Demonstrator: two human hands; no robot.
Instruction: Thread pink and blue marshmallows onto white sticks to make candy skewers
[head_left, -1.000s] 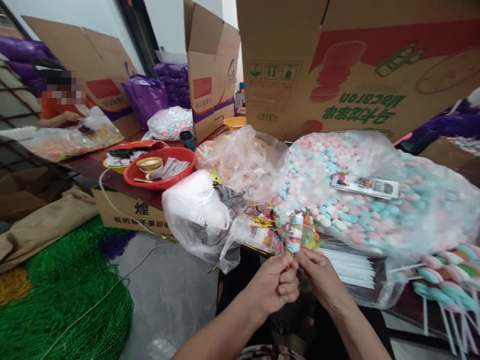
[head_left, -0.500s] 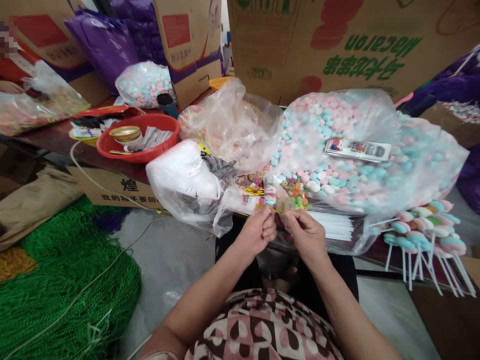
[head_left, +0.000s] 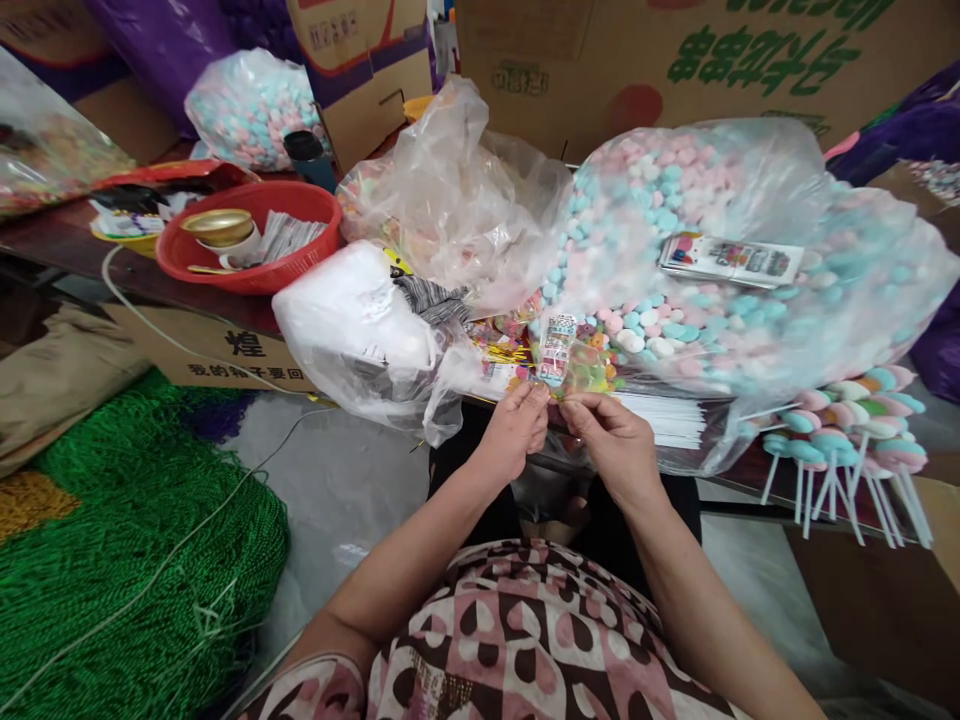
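The surface is packed: cardboard boxes at the back and a big clear bag of pink & blue sweets with a printed card lying on top. There's also a crumpled clear bag, a white bag at the front edge and a red basin to the left. Lollipops poke out at the right, and green netting lies on the floor.

We see little real change over the last sec. The view has tipped down, so more of the patterned top shows and the co-worker at far left has gone out of frame. The small sweet packet stays upright just in front of the big bag. Our left hand and right hand are both closed in a pinch on its lower end, fingertips nearly touching each other. The grip looks the same as before, and the packet hasn't left either hand.

So the work at the packet's bottom end goes on w/o a shift of hold. What exactly the fingers do there is prob. too small to tell.
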